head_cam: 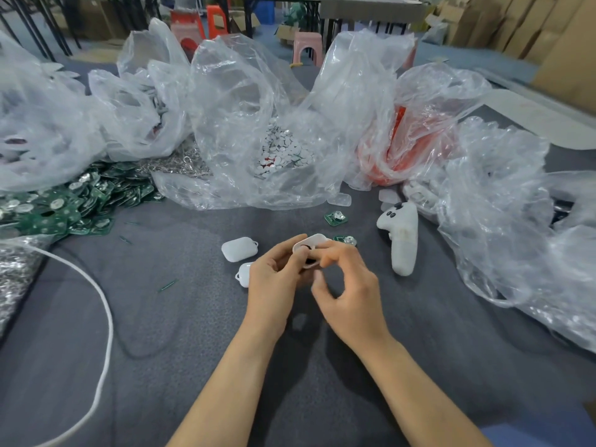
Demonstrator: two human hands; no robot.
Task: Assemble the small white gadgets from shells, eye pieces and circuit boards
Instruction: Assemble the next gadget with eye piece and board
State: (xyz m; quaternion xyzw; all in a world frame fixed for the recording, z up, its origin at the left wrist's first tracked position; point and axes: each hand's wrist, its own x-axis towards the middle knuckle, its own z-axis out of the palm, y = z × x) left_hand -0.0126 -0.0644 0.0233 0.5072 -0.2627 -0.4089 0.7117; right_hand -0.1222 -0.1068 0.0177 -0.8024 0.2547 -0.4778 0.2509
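The person is working over a grey-covered table (161, 366). They hold one white shell (312, 241) up off the cloth, near the middle of the table. The left hand (274, 279) grips the shell, with the thumb pressed across its open face and the fingers curled behind. The right hand (351, 295) is hooked in from the right, its fingertips (333, 253) on the shell's right end and its thumb tucked lower. That hand is blurred, so I cannot tell whether it pinches a small piece or only steadies the shell.

The shell's long axis runs left to right, rising a little toward the far right, and its hollow is turned toward the person. Something dark sits inside, too small to name.

I'd say a part is being seated in the shell and a circuit board comes next. One loose board (345, 240) lies just beyond the right fingertips and a second board (335, 217) lies a little farther off. Both are closer to the right hand than to the left. The big heap of green boards (64, 201) is well away on the far left.

Two spare shells (239, 249) lie just left of the left hand. The bag of eye pieces (280, 150) stands straight ahead on the far side.
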